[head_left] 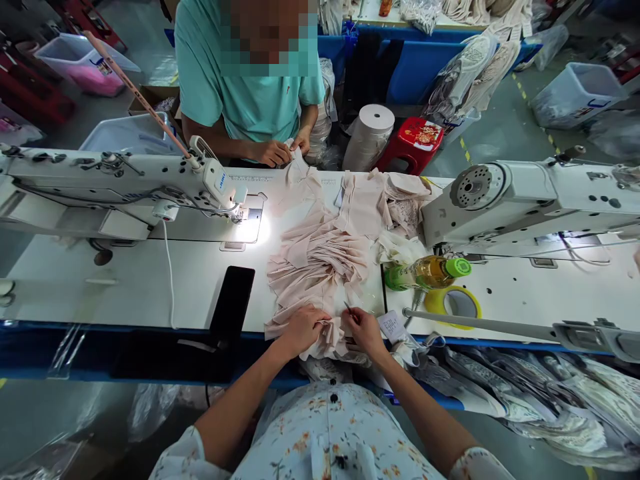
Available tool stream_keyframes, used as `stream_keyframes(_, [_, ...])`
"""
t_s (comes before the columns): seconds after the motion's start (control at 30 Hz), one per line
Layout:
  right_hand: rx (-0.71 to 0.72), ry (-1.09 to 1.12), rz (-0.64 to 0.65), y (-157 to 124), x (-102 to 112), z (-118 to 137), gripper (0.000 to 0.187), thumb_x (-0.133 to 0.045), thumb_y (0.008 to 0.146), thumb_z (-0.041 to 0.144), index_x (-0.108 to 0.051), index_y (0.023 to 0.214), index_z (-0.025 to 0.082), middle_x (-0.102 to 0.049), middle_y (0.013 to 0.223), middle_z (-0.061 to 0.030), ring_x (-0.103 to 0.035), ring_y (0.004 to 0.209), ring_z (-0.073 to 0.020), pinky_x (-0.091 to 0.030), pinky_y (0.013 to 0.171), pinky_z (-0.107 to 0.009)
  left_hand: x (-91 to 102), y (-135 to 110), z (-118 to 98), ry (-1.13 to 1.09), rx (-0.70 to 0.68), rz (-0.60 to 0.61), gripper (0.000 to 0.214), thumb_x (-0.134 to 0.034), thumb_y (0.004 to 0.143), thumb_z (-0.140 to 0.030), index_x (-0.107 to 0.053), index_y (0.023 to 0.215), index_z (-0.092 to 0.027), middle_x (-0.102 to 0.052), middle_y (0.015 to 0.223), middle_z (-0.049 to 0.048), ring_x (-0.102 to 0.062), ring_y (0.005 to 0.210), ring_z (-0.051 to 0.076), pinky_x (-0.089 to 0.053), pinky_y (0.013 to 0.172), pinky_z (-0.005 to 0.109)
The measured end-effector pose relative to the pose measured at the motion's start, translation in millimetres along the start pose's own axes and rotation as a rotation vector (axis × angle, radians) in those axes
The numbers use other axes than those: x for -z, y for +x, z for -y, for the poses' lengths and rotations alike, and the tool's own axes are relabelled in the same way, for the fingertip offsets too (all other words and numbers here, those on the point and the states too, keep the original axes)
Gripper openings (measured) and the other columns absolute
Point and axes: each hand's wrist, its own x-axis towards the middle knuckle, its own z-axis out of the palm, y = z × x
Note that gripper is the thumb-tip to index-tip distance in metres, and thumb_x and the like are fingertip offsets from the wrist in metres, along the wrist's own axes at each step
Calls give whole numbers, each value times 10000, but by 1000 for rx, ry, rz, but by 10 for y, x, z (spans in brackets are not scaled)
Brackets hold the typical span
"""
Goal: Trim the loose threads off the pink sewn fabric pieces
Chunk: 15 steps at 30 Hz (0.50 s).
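Stretching up the middle of the frame, the pile of pale pink fabric (pixel 320 260) lay with its long axis running from the near table edge toward the far edge. Its near end was bunched at the lower centre and its far end reached a co-worker's hands (pixel 273 152) at the upper centre.

It rested on a white table (pixel 125 287) with a blue front edge. A sewing machine (pixel 125 177) stood at the left with its lamp lit, and a second sewing machine (pixel 525 197) stood at the right. A black phone (pixel 233 303) lay left of the pile. A bottle with a green cap (pixel 427 272) lay on its side to the right, just above a yellow tape roll (pixel 454 301). Beyond the table were a white roll (pixel 370 137), a red stool (pixel 415 140) and plastic bins (pixel 575 93) on a grey floor. More cloth hung below the table at the lower right.

The left hand (pixel 303 327) was curled, its fingers pinching a fold at the near end of the fabric. The right hand (pixel 365 330), just beside it, was closed around a small metal tool (pixel 348 307) whose tip pointed up and left toward the pinched fold. A paper tag (pixel 393 325) lay just right of that hand.
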Motion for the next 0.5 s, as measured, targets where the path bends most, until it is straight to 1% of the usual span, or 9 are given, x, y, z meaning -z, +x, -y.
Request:
stream_keyframes(0.07, [-1, -2, -62, 127, 1, 81, 358, -480, 805, 442, -643, 897, 137, -599, 658, -38, -501, 593, -155, -304, 554, -243, 14, 13, -5, 21, -16, -11, 300, -438, 784, -73, -671, 939, -182, -696, 926, 29, -579, 912, 179, -439, 876, 329])
stream_keyframes(0.1, [-1, -5, -80, 189, -16, 129, 331, -515, 788, 422, -644, 917, 145, -610, 680, -41, -505, 603, -158, -300, 562, -244, 22, 24, -1, 32, -20, -26, 301, -434, 786, -69, -668, 938, -183, -691, 927, 29, -577, 920, 176, -436, 886, 329])
stream_keyframes(0.17, [9, -10, -90, 281, -72, 220, 234, -553, 755, 329, -651, 881, 159, -623, 710, -48, -504, 618, -158, -288, 572, -245, 31, 54, 23, 54, -17, -66, 303, -426, 788, -61, -664, 936, -176, -664, 984, 46, -564, 965, 176, -426, 917, 333])
stream_keyframes(0.23, [31, 0, -80, 312, -132, 276, 155, -537, 726, 237, -648, 808, 165, -616, 705, -47, -492, 618, -153, -279, 578, -244, 26, 86, 62, 83, 5, -119, 292, -432, 785, -57, -665, 924, -168, -613, 1082, 74, -538, 1033, 186, -412, 948, 343])
stream_keyframes(0.3, [62, 32, -55, 285, -167, 283, 118, -518, 704, 210, -623, 738, 166, -581, 648, -31, -466, 593, -145, -275, 577, -243, 8, 106, 97, 122, 33, -165, 271, -448, 786, -69, -665, 914, -166, -559, 1154, 93, -504, 1087, 208, -406, 960, 368])
stream_keyframes(0.37, [98, 85, -32, 221, -168, 246, 101, -514, 695, 240, -581, 700, 165, -540, 629, -17, -440, 579, -137, -281, 578, -242, -17, 106, 108, 156, 46, -188, 251, -460, 787, -80, -663, 899, -175, -539, 1169, 98, -476, 1111, 229, -399, 965, 400])
stream_keyframes(0.43, [139, 158, -10, 146, -148, 189, 132, -520, 690, 294, -540, 692, 164, -519, 673, -13, -432, 603, -133, -301, 593, -240, -37, 90, 89, 151, 26, -169, 249, -460, 774, -69, -655, 883, -180, -552, 1139, 95, -464, 1109, 237, -388, 966, 422])
stream_keyframes(0.5, [168, 246, 30, 78, -128, 131, 194, -522, 697, 357, -505, 689, 164, -483, 677, -4, -412, 610, -126, -318, 594, -234, -44, 67, 49, 113, -8, -126, 256, -455, 754, -52, -642, 869, -184, -583, 1072, 82, -477, 1082, 225, -385, 964, 412])
